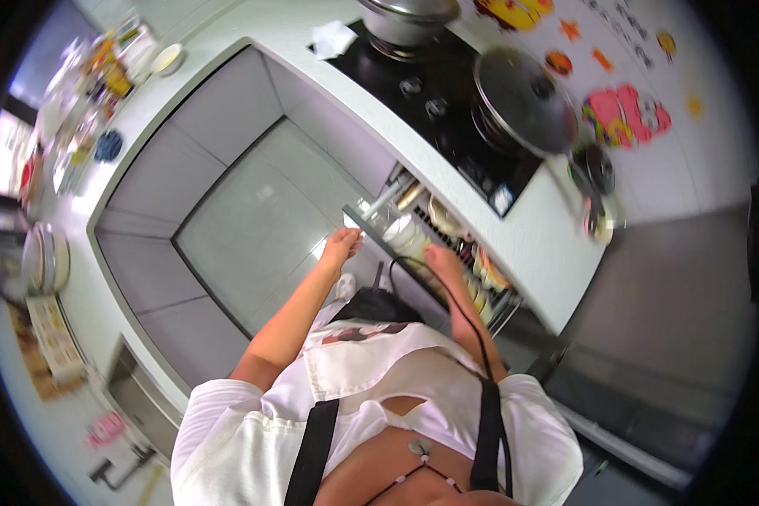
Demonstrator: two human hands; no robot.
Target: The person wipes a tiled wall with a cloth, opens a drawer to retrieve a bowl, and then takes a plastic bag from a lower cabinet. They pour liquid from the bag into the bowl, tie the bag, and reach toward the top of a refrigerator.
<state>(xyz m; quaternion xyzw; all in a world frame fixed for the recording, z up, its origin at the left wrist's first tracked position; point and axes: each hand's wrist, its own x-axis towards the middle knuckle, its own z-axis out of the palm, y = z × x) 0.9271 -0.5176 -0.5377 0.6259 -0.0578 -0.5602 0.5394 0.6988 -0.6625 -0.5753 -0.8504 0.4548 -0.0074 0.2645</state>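
White surface [531, 244] wraps a black hob [447, 110] with steel pots; below it a pulled-out wire drawer [447, 244] holds crockery, likely hard, breakable and heavy. Left hand [342, 246] rests fingers loose on its front rail, the sensible hold; right hand [444, 261] reaches among bowls, closure unclear.

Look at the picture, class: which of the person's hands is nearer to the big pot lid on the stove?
Right. The right hand reaches into the open drawer below the stove, closer to the pot lid. The left hand rests at the drawer's far front edge, farther from it.
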